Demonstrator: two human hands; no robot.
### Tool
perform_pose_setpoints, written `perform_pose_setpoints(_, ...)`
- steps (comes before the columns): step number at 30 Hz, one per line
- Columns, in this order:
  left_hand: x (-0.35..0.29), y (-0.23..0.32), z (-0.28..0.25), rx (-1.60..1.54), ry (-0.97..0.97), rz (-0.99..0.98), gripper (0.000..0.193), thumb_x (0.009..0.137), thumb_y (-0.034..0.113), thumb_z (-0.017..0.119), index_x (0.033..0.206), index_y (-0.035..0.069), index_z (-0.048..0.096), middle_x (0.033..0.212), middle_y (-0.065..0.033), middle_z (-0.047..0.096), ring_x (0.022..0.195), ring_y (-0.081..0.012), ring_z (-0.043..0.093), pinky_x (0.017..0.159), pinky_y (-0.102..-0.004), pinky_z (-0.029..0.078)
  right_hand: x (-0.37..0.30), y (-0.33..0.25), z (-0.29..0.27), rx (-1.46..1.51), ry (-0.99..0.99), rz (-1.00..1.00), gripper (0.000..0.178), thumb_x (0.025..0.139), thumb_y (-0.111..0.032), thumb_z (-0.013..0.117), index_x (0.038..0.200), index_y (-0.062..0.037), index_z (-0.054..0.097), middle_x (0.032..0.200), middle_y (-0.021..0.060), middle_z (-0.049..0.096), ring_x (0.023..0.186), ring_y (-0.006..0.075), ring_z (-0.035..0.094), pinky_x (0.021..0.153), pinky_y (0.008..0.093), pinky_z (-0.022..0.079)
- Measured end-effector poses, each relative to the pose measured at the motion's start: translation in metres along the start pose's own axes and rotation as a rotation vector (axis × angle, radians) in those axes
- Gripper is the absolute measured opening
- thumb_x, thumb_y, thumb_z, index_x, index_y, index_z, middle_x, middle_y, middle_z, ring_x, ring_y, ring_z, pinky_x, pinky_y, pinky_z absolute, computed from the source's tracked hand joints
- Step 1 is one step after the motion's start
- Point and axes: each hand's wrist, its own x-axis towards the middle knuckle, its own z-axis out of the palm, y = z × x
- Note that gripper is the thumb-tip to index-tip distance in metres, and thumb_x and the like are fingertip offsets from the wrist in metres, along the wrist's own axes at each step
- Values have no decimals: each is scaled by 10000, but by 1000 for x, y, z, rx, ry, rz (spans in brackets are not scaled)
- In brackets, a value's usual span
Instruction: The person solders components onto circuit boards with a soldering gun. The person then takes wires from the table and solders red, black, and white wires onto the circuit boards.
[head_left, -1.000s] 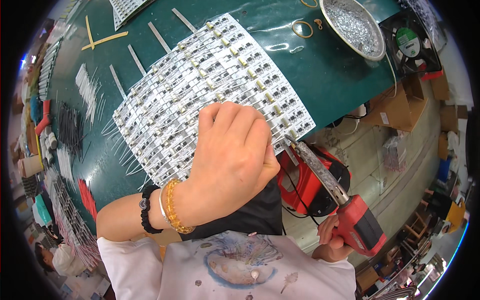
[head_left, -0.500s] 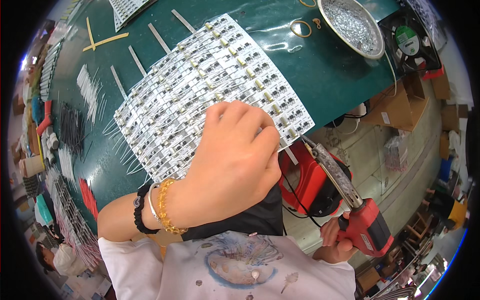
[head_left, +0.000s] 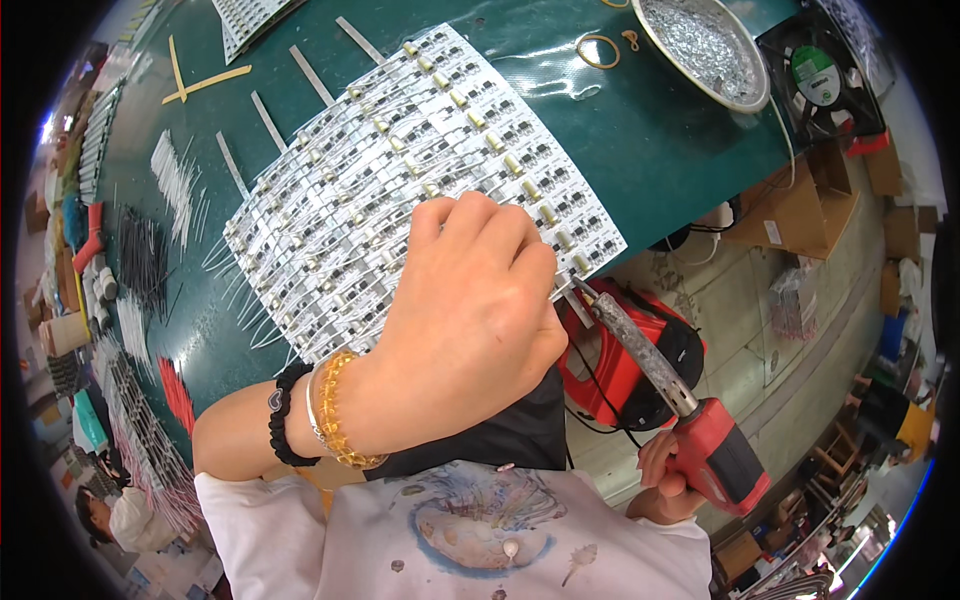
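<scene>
A large white circuit board panel [head_left: 510,150], set with rows of black parts, yellowish cylinders and thin white wires, lies on the green table. My left hand [head_left: 480,290] is bent over the panel's near edge. Its fingers are curled and closed, and the fingertips, with whatever they hold, are hidden behind the knuckles. My right hand [head_left: 668,482] grips the handle of a red and black soldering gun [head_left: 722,455]. The gun's metal barrel points up and left, and its tip reaches the panel's near right edge, beside my left hand.
Flat metal strips [head_left: 312,75] stick out from under the panel. Bundles of white wires [head_left: 175,180], black wires [head_left: 143,255] and red wires [head_left: 177,397] lie to the left. A bowl of silvery scraps [head_left: 705,50] and a fan [head_left: 822,78] stand at the far right.
The soldering gun has moved left and its tip has come to the panel's edge near my left hand. My left hand and the panel have shifted only slightly in the picture.
</scene>
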Motion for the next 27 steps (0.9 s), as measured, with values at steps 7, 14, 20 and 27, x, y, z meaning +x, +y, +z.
perform_pose_setpoints(7,1,-1,4,17,16,9,174,584,19,658,687,75,528,840,-67,533,856,-269,487,781,-366,357,87,-61,53,310,-104,429,726,821,-512,651,1217,56,434,492,-21,463,397,121,473,431,272,398)
perform_pose_setpoints(14,2,-4,1,37,15,27,179,609,47,680,715,73,538,851,-70,534,861,-271,492,784,-376,365,98,-53,55,381,-199,356,744,850,-500,639,1265,67,396,480,-15,460,375,127,460,433,269,404)
perform_pose_setpoints(20,5,-15,-14,39,65,166,205,762,177,713,908,76,611,1040,-108,579,1025,-299,520,894,-442,392,101,-46,64,364,-17,268,665,914,-446,585,1267,78,381,469,12,432,350,135,425,392,277,408)
perform_pose_setpoints(27,31,-76,-25,265,-38,241,297,959,336,503,1159,157,629,1301,-97,549,1251,-283,465,1061,-555,290,108,-48,75,398,12,231,601,943,-390,560,1265,85,383,488,31,434,352,143,429,386,279,411)
